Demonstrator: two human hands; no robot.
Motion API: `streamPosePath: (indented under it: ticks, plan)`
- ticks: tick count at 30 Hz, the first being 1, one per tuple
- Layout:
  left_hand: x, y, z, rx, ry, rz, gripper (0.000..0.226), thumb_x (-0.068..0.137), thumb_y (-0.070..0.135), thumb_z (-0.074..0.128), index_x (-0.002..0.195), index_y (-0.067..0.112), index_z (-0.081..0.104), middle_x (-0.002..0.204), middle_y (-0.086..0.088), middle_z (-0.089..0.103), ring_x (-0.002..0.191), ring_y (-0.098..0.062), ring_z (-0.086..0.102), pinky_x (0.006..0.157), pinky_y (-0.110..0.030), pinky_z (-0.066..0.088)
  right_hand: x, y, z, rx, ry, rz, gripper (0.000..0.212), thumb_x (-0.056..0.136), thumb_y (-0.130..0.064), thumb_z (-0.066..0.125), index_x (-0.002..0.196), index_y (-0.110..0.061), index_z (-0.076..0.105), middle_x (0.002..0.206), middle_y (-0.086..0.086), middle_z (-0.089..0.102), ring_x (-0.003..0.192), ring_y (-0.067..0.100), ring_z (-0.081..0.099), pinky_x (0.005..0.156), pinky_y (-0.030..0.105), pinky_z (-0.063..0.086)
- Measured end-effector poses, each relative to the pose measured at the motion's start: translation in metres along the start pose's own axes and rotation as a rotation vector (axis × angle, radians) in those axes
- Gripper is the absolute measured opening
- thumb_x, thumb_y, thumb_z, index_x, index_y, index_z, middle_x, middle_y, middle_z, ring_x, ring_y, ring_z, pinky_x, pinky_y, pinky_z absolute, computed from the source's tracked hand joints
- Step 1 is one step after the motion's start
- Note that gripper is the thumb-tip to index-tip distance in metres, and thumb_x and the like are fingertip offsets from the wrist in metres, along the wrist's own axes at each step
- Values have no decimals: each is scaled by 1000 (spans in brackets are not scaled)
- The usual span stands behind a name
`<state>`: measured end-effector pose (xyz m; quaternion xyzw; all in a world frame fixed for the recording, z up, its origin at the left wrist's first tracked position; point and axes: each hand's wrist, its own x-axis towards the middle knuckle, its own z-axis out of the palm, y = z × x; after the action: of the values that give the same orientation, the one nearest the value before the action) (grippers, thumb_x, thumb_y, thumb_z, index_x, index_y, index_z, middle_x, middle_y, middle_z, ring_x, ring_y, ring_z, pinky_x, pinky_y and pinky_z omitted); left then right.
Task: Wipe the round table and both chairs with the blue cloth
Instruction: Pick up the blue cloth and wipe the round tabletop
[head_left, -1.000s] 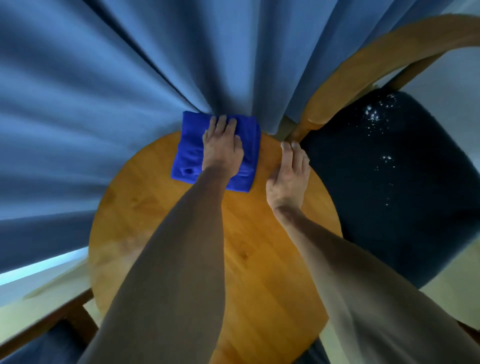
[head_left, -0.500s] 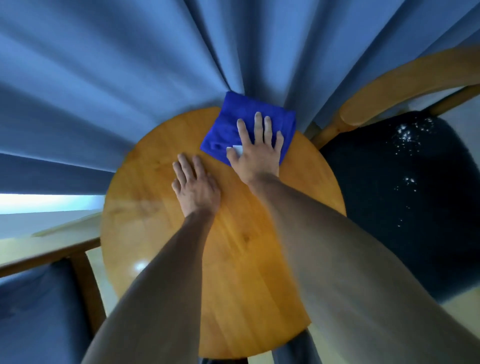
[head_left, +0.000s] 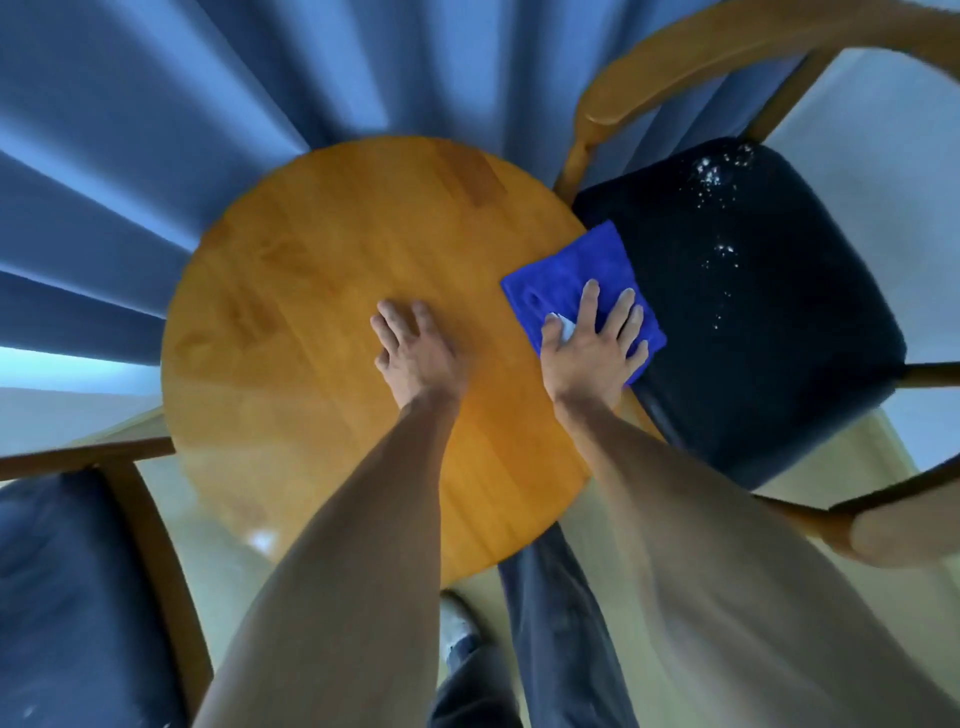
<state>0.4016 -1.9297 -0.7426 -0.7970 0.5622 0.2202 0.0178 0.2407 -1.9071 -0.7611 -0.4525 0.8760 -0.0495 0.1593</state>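
Right hand (head_left: 589, 358) fingers (head_left: 623, 312) lie spread flat, pressing the blue cloth (head_left: 576, 275) at the tabletop (head_left: 322, 291) right edge, cloth overhanging toward the dark chair seat (head_left: 753, 312). Left hand (head_left: 415, 353) rests flat mid-tabletop; bare wood lies upper left.

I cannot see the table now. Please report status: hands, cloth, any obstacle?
Right hand flat on blue cloth at round table right edge. Left hand flat on tabletop. No obstacle seen.
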Motion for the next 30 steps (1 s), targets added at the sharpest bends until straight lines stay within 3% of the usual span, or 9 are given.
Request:
streamPosePath:
  ticks: [6,8,10,12,14,18,22,26,30]
  plan:
    - [-88,-63,15,63,-16,89,62,89,22,48,148,24,28,162,-13,4,149,-32,5,108,-49,31,-109,38,8,3,-1,-16,58,101,-48,32,155,-29,23,165,12,8,151,31,6,114,58,20]
    - [-117,-92,19,82,6,-21,66,89,26,48,150,23,25,162,-17,4,149,-33,5,112,-51,21,-142,42,13,-16,-11,-33,57,101,-47,32,155,-28,24,165,12,8,151,32,5,114,58,19]
    - [-143,-123,20,51,46,-289,73,90,33,47,154,18,15,161,-22,1,149,-34,3,114,-52,14,-169,40,18,-26,-20,-38,57,101,-45,33,155,-28,25,165,12,9,151,32,5,114,57,18]
    - [-162,-151,18,-125,67,-620,83,93,44,46,155,11,3,160,-23,2,148,-35,8,113,-52,19,-187,34,21,-19,-20,-29,56,100,-43,34,154,-28,27,165,12,10,151,32,5,114,57,17]
    - [-173,-171,17,-478,78,-822,93,90,51,53,155,11,-1,156,-21,21,140,-38,30,110,-50,31,-195,28,24,-7,-20,-13,57,99,-44,37,153,-27,29,164,12,12,151,33,7,113,58,16]
    - [-172,-189,10,-1095,170,-1065,72,80,32,64,141,15,30,132,-17,52,116,-38,55,101,-42,43,-204,28,29,-29,-11,-56,58,97,-46,40,151,-25,32,162,14,18,149,35,14,110,60,20]
    - [-177,-198,14,-1135,98,-1006,56,83,29,65,128,8,40,129,-17,54,116,-36,55,102,-38,43,-218,42,29,-110,50,-207,54,97,-47,38,146,-25,43,156,14,34,139,35,33,102,53,30]
    - [-197,-198,18,-1140,103,-1043,49,84,21,55,128,2,41,132,-20,53,117,-39,55,101,-39,44,-242,52,30,-88,122,-491,39,95,-35,45,128,-25,64,131,12,57,107,36,52,78,44,39]
    - [-252,-197,34,-1222,16,-1027,48,91,30,47,132,4,48,130,-17,57,114,-32,59,80,-33,50,-273,47,35,-46,76,-713,30,91,-27,58,118,-20,69,110,14,58,92,36,52,66,41,41]
